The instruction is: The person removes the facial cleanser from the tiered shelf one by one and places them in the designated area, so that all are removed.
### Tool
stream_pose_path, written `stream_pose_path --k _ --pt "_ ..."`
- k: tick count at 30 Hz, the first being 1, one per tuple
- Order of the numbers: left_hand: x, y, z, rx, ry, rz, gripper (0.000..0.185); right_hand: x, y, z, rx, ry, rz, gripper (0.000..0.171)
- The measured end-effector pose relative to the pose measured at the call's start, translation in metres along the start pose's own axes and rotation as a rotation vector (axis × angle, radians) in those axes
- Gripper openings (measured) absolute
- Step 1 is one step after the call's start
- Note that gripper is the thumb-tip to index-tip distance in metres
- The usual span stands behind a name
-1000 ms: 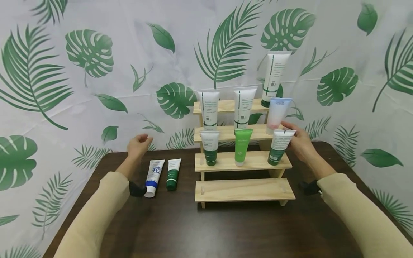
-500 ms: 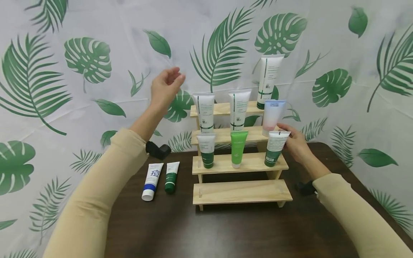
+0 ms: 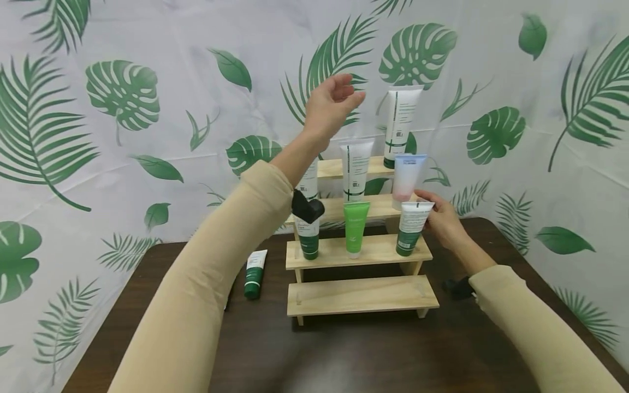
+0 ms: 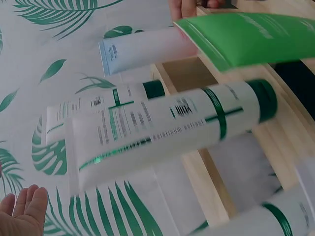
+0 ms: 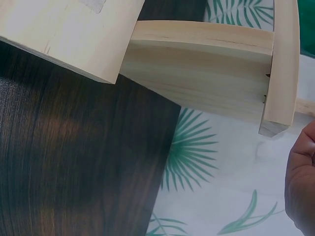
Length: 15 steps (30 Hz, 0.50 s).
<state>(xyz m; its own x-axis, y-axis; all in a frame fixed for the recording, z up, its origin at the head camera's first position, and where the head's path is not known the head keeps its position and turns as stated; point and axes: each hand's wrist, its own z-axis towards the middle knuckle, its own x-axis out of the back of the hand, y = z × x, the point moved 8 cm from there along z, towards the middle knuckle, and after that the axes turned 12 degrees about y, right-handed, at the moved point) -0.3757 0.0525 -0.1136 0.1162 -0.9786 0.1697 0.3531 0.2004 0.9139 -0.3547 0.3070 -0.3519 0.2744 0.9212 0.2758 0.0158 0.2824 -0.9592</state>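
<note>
**Moved: left hand (image 3: 328, 112), earlier beside the wooden rack (image 3: 362, 297), now above its upper tiers**

Its fingers are hanging loosely bent and holding nothing; the tall middle tube (image 3: 356, 166) is standing below, on the rack's second tier from the top. The right hand (image 3: 444, 218) is staying at the rack's right end, near the pink-and-blue tube (image 3: 408, 177) and just behind the small white-and-green tube (image 3: 411, 229). Its fingers are partly hidden, so whether they are gripping wood cannot be told. The green tube (image 3: 355, 229) is standing midway along the rack's third tier; a flat-lying tube (image 3: 254, 273) is resting left of the rack.

Risk, in judgement: the black wrist camera (image 3: 307, 206) is hanging across the rack's left-end tubes, so a dropping forearm could be knocking them over. A jolt from the right hand could be toppling its neighbours, all standing on narrow caps.
</note>
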Motion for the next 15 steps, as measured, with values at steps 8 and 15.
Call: stream_pose_path --k 8,15 --pt "-0.036 -0.002 0.007 0.092 -0.042 0.039 0.051 -0.002 0.000 0.000 -0.005 0.003 -0.025 0.054" --pt "-0.056 -0.002 0.008 0.086 -0.080 0.052 0.052 -0.001 -0.001 -0.002 0.011 -0.009 0.016 0.054"
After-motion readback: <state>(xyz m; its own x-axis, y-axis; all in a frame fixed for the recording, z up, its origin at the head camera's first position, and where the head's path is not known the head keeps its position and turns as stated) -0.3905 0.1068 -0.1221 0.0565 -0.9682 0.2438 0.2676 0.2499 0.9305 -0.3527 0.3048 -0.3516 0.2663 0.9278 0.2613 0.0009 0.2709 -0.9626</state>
